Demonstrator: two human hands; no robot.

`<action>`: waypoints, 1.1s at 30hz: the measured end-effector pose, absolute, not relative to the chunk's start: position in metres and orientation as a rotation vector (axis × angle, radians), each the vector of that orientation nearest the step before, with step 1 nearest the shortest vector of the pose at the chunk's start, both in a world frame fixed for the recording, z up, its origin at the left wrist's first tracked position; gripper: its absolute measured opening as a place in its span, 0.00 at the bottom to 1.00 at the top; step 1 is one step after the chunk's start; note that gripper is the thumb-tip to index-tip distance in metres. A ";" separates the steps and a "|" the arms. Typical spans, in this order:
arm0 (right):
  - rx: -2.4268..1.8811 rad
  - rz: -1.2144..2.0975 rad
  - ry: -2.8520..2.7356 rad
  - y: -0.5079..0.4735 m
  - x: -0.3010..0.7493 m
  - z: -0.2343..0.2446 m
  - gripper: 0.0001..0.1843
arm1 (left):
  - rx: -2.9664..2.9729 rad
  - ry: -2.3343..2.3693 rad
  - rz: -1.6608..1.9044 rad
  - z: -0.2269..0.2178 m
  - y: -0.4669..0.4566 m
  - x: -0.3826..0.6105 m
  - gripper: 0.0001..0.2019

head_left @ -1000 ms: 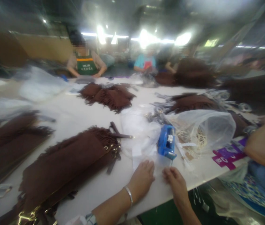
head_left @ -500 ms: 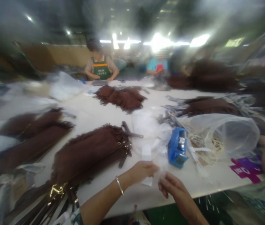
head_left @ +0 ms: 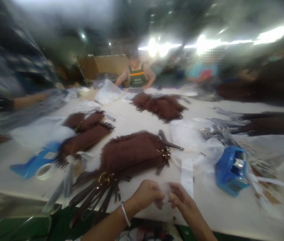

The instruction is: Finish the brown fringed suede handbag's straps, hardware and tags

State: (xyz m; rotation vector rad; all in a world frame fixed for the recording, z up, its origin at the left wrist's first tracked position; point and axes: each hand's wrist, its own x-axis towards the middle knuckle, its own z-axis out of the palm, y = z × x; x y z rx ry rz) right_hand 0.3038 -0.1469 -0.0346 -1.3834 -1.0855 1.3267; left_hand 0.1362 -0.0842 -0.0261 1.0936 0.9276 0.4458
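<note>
Over the table's near edge, my left hand [head_left: 148, 194], with a silver bangle at the wrist, pinches a small translucent white piece [head_left: 166, 191]. My right hand [head_left: 182, 198] grips the opposite side of that piece between thumb and fingers. What exactly it is, I cannot make out. Just beyond the hands lies a white paper strip [head_left: 187, 174]. A brown fringed bag [head_left: 131, 150] with gold clasps and dark straps rests left of them. To the right stands a blue tape dispenser [head_left: 229, 170].
More brown fringed pieces lie at left [head_left: 89, 137] and farther back [head_left: 160, 105]. A tape roll [head_left: 43, 171] sits by a blue object [head_left: 35, 162] at left. Clear plastic bags [head_left: 108, 93] are scattered about. A co-worker in a green apron [head_left: 137, 77] is across the table.
The view has swung left, so things on the table appear farther right. My hands have drawn closer together around the small translucent piece.
</note>
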 end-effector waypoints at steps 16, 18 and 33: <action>-1.568 1.184 -1.664 -0.141 0.183 -0.044 0.16 | 0.877 1.013 0.733 -0.071 -0.144 0.010 0.21; -1.556 1.196 -1.728 -0.135 0.169 -0.042 0.16 | 0.818 1.018 0.727 -0.067 -0.144 -0.001 0.24; -1.586 1.080 -1.687 -0.066 0.085 -0.029 0.12 | 1.128 1.451 0.943 -0.029 -0.150 -0.074 0.16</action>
